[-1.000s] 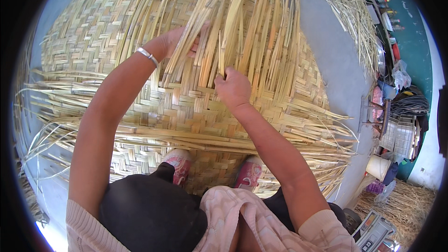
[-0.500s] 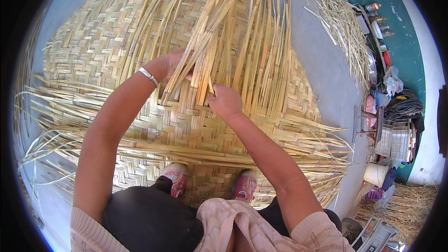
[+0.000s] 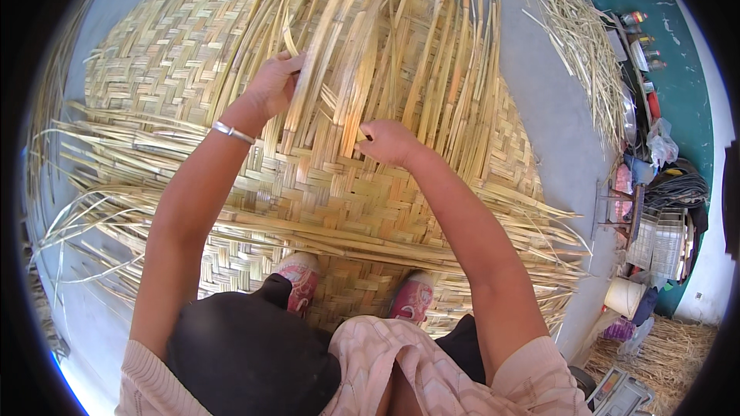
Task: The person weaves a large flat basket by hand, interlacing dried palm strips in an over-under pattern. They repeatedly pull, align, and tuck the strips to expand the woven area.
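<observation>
Smooth floor (image 3: 543, 108), coarse herringbone mat (image 3: 339, 196)

A person's shoes (image 3: 412, 298) stand on a woven mat (image 3: 162, 69), the left hand (image 3: 275, 86) and right hand (image 3: 389, 143) on either side of a bundle of strips (image 3: 356, 100) ahead. To the mat's right, beyond bare floor (image 3: 532, 54), lies a straw pile (image 3: 580, 42); nearer, a bucket (image 3: 624, 297) sits below coiled cable (image 3: 676, 188).
</observation>
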`<act>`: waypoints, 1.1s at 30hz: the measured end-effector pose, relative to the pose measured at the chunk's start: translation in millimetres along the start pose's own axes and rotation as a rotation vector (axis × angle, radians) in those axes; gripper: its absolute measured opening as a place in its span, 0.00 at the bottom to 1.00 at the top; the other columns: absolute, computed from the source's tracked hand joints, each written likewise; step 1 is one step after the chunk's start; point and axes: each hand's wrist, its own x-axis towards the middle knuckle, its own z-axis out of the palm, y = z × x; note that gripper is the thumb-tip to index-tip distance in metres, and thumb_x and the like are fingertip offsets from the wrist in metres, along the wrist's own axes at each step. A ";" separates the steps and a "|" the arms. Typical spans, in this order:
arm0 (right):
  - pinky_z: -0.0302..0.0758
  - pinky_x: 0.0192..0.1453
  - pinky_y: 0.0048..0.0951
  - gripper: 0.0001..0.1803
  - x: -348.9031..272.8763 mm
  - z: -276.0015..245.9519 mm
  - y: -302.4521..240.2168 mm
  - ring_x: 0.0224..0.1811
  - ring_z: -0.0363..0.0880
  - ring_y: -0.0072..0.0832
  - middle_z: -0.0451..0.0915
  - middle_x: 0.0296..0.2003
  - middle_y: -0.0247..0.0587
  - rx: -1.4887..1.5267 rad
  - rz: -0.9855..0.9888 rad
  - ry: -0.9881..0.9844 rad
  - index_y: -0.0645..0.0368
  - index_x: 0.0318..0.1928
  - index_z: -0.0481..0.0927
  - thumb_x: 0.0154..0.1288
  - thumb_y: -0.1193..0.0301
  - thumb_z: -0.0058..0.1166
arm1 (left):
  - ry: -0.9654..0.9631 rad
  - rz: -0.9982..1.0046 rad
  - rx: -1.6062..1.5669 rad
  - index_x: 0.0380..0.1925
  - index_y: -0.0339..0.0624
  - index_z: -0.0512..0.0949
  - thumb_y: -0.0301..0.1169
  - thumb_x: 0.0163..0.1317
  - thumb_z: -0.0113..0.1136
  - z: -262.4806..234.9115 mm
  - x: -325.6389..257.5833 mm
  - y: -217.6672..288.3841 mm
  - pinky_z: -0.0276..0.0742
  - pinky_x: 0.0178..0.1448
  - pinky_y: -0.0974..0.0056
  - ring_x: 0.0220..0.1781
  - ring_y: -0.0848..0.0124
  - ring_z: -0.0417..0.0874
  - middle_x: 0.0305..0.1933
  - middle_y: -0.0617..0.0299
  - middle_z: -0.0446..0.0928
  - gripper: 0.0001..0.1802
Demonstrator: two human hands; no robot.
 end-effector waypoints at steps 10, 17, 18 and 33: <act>0.75 0.35 0.38 0.17 25.0 -17.6 -0.6 0.28 0.82 0.35 0.81 0.23 0.46 0.050 0.051 -0.331 0.65 0.29 0.77 0.59 0.61 0.59 | 0.012 0.116 0.052 0.47 0.39 0.74 0.34 0.70 0.52 -20.7 -73.1 4.3 0.77 0.59 0.61 0.51 0.67 0.81 0.47 0.57 0.80 0.11; 0.75 0.37 0.40 0.12 24.0 -10.7 -0.9 0.31 0.82 0.37 0.82 0.24 0.46 -0.056 0.037 -0.306 0.64 0.31 0.78 0.56 0.65 0.58 | 0.140 0.242 0.152 0.40 0.40 0.76 0.46 0.73 0.46 7.2 -66.0 26.7 0.76 0.51 0.67 0.41 0.73 0.81 0.37 0.61 0.80 0.20; 0.75 0.37 0.40 0.12 21.5 -11.1 -1.4 0.32 0.81 0.38 0.81 0.26 0.46 -0.056 0.030 -0.285 0.64 0.31 0.78 0.56 0.66 0.58 | 0.130 0.245 0.249 0.38 0.40 0.76 0.47 0.73 0.47 8.5 -68.5 28.4 0.76 0.50 0.67 0.38 0.74 0.81 0.34 0.61 0.80 0.20; 0.76 0.44 0.44 0.10 -3.0 -1.1 -20.4 0.41 0.79 0.49 0.81 0.36 0.52 -0.136 0.086 -0.018 0.62 0.35 0.77 0.51 0.73 0.52 | 0.392 0.156 0.020 0.42 0.39 0.74 0.38 0.68 0.55 -88.1 -65.1 16.9 0.77 0.44 0.68 0.41 0.71 0.82 0.40 0.59 0.81 0.13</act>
